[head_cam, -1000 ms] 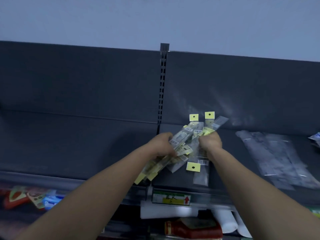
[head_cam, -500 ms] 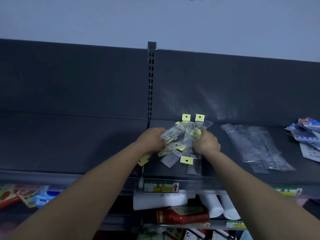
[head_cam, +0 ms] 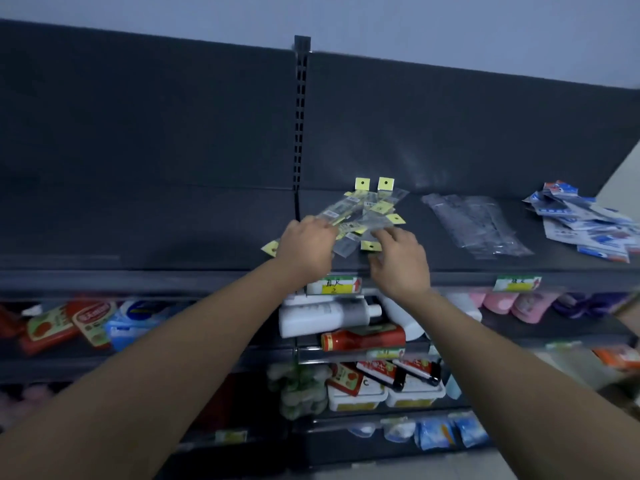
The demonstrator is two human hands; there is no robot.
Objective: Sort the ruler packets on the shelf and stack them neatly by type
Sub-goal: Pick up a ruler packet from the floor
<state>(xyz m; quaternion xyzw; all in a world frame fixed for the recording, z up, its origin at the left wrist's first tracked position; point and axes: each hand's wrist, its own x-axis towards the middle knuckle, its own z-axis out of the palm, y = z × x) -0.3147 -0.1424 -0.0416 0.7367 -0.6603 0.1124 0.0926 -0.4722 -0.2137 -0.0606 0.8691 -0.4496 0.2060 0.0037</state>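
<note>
Far left, the row below has some red packs [head_cam: 52,327] with a tomato picture, lettering too blurry to read. The top shelf [head_cam: 138,233] above them is dark, with a slotted post [head_cam: 301,116] splitting the back panel.

Just right of that post sit the ruler packets [head_cam: 363,209], a messy fanned-out pile with yellow hang tabs and barcode stickers, lying near the front of the shelf. The left hand [head_cam: 306,249] is curled round a few of them, one yellow tab poking out on its left side. The right hand [head_cam: 398,261] lies loose, fingers stretched onto the near edge of the pile, not gripping anything as far as I can see. Both hands hide the front of the pile.

Under them there's a price tag [head_cam: 334,285], green and yellow with a red arrow, handwriting unreadable. Below it are a white bottle [head_cam: 325,315] and a red bottle [head_cam: 363,337], both on their sides.

Further right on the top shelf are clear sleeves [head_cam: 474,223], then a heap of blue and white packs [head_cam: 585,223]. Pink bottles [head_cam: 509,304] sit underneath.
</note>
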